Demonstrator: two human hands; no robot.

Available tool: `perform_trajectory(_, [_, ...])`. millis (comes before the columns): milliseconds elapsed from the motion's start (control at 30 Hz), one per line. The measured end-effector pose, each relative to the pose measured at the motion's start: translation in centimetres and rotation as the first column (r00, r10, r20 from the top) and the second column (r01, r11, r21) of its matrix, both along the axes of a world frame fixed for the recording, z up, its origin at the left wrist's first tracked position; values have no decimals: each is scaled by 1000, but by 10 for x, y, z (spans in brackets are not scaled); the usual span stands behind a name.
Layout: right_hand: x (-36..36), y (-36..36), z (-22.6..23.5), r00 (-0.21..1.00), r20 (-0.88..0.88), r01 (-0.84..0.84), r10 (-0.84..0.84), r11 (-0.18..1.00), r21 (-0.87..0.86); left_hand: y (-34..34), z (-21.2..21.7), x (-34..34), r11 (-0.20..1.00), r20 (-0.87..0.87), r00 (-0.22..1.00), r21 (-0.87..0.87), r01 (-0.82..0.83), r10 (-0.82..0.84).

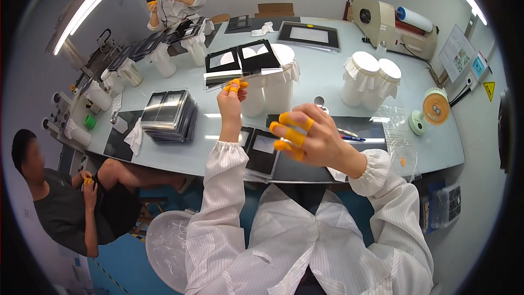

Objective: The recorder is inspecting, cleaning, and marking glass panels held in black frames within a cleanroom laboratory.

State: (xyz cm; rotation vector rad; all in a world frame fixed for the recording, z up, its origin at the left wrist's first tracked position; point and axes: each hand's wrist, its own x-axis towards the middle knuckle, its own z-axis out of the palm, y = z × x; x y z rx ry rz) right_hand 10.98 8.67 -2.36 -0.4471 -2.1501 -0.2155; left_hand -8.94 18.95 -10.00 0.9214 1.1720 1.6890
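My left hand [233,94], with orange finger cots, is pinched at the near edge of a black-framed panel [238,54] with two clear windows. The panel is tilted beside and over white cloth-topped jars [279,93]. My right hand [303,134], also in orange cots, is raised over the near part of the table. Its fingers are bent and apart, and I see nothing held in them. Below and between my hands, another black-framed panel [262,153] lies on a dark mat [297,168]. Pens [352,137] lie to the right of my right hand.
Stacked panels [169,114] stand at left beside a white cloth [134,137]. Two covered jars [363,79], a small fan [435,106] and plastic film [396,131] are at right. A roller machine [390,27] stands behind. One person sits at left; another holds a panel across the table.
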Motion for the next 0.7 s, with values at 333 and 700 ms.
perform_trajectory(333, [24, -57, 11, 969, -45, -237, 242, 966, 100, -105, 29, 26, 930, -136, 980, 321, 180, -143])
perform_trajectory(700, [28, -76, 9, 948, -64, -314, 310, 948, -50, -216, 77, 66, 558, -451, 886, 709, 431, -110])
